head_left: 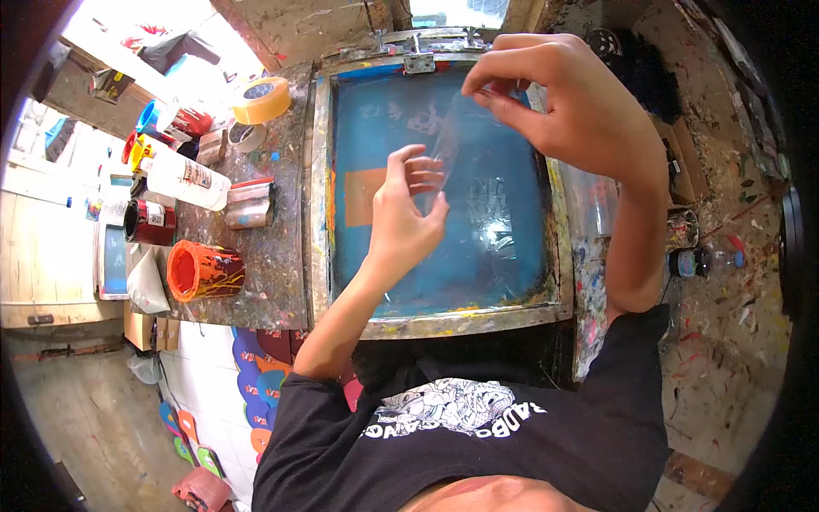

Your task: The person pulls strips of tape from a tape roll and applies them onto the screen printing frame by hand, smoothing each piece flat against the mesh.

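Note:
A strip of clear tape stretches at a slant between my two hands, above a screen-printing frame with blue mesh. Pinched between the thumb and fingers of my right hand is its upper end, over the frame's far right part. My left hand is over the middle of the mesh, fingers curled against the lower part of the strip, thumb a little apart. Pale skull-like artwork shows on the mesh near the top. An orange rectangle shows through beside my left hand.
Left of the frame, a stained bench carries a yellowish tape roll, a white bottle, an orange paint tub and a squeegee-like block. Metal clamps hold the frame's far edge. A bottle lies at right.

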`<action>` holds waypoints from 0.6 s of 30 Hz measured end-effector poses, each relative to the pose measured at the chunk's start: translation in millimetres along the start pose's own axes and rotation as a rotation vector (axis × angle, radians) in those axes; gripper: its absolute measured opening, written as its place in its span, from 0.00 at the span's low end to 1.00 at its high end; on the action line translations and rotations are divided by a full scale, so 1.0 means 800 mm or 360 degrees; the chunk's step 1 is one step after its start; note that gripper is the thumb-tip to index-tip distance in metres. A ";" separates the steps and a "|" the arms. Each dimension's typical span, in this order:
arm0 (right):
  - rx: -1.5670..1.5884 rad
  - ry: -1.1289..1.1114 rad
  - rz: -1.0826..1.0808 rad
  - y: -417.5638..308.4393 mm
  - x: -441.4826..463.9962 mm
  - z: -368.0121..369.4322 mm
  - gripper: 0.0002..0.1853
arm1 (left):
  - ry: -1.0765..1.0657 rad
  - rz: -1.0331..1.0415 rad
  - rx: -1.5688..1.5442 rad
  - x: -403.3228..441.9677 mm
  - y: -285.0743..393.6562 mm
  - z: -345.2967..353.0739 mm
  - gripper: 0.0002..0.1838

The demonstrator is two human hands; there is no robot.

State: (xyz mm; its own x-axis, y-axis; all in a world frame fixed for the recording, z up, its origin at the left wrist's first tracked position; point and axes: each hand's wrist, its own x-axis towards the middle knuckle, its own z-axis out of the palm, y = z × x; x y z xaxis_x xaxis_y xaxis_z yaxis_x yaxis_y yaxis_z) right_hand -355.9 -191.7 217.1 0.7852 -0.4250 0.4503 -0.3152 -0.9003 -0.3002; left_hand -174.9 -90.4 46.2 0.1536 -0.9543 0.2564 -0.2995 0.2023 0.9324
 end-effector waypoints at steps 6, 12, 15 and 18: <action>0.0171 0.0060 0.0199 0.020 -0.018 0.005 0.09 | 0.0098 -0.0118 -0.0158 -0.026 -0.029 -0.035 0.09; 0.0378 0.0034 0.0484 0.050 -0.049 0.016 0.10 | 0.0196 0.0098 0.0191 -0.045 -0.033 -0.058 0.05; 0.0627 -0.0070 0.0683 0.066 -0.070 0.019 0.11 | 0.0074 -0.0039 0.0082 -0.047 -0.016 -0.079 0.04; 0.0947 0.0011 0.0934 0.069 -0.093 0.036 0.11 | 0.0088 0.0105 0.0325 -0.048 -0.008 -0.093 0.03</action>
State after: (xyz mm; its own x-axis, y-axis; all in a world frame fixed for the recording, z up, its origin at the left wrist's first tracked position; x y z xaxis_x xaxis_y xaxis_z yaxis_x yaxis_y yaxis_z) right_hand -416.4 -207.0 142.9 0.5775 -0.8117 0.0869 -0.3364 -0.3336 -0.8806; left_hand -109.1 -38.9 49.2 0.1769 -0.9259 0.3339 -0.4940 0.2099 0.8438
